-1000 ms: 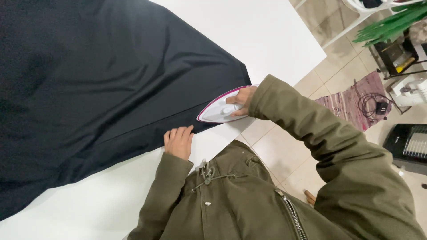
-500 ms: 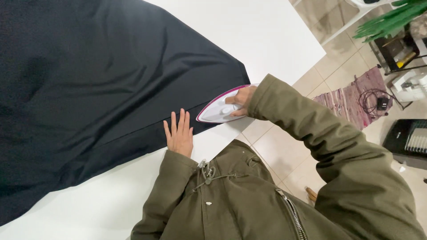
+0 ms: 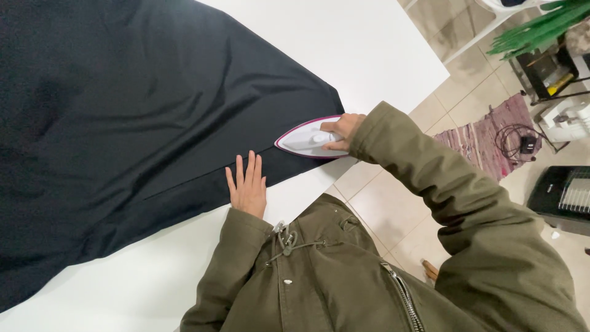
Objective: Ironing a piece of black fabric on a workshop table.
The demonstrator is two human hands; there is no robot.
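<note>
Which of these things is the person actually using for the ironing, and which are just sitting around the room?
In use:
- iron, gripped by the right hand
- black cloth, pressed flat by the left hand
- white table under the cloth

Lying about:
- striped rug with a coiled cable
- black heater
- green plant

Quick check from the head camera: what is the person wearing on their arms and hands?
Both arms are in long olive-green jacket sleeves of matte fabric, creased, ending in plain cuffs at the wrists. The left hand and right hand are bare: no gloves, rings or watch show. The same jacket has a metal zip, small snaps and a drawcord at the collar.
</note>
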